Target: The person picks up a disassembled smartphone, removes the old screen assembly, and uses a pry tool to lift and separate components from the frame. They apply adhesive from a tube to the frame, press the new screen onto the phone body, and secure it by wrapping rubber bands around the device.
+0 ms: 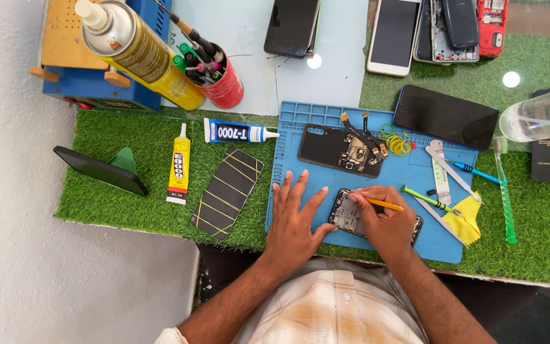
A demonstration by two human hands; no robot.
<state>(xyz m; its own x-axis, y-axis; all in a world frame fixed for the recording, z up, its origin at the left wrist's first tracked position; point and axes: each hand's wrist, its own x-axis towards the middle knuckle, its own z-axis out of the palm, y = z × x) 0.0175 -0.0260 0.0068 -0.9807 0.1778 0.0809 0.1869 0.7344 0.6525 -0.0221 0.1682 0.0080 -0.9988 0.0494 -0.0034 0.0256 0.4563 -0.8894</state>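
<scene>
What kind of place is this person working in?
Probably a phone repair bench: an opened phone under both hands on a blue work mat, more phones laid out behind, and glue tubes nearby.

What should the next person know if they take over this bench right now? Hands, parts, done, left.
Left hand: flat on the blue mat, fingers spread, thumb at the open phone.
Right hand: holds a yellow tool, tip on the phone's exposed insides.
Second opened phone with loose flex cables lies further up the mat; tweezers and green screwdriver to the right.
Done: the phone is open, insides exposed.
Left: work inside it; it is not closed.
</scene>
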